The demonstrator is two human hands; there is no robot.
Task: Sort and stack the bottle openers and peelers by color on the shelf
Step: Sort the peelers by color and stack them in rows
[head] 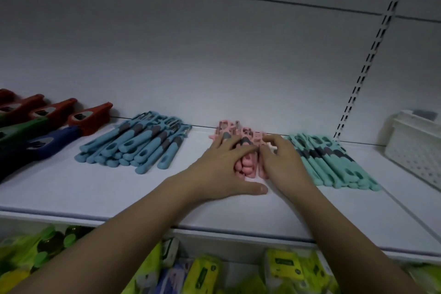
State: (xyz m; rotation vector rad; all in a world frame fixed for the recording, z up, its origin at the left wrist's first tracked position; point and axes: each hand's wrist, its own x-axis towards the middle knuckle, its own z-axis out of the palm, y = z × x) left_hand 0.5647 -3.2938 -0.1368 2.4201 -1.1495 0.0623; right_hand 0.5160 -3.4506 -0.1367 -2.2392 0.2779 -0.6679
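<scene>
both hands on the pink peeler pile (pixel 248 169), mid white shelf (pixel 119 188). left hand (pixel 222 169) lies flat over the pile's left side, fingers spread and straight, thumb on the shelf in front of the pile. right hand (pixel 281 162) covers the pile's right side, fingers bent down onto the peelers; cannot tell whether they grip one. left of the pile: blue peelers (pixel 138 145), then red, green and dark blue bottle openers (pixel 47 126). just right of it: teal peelers (pixel 334 162); further right, white basket (pixel 415 150).
</scene>
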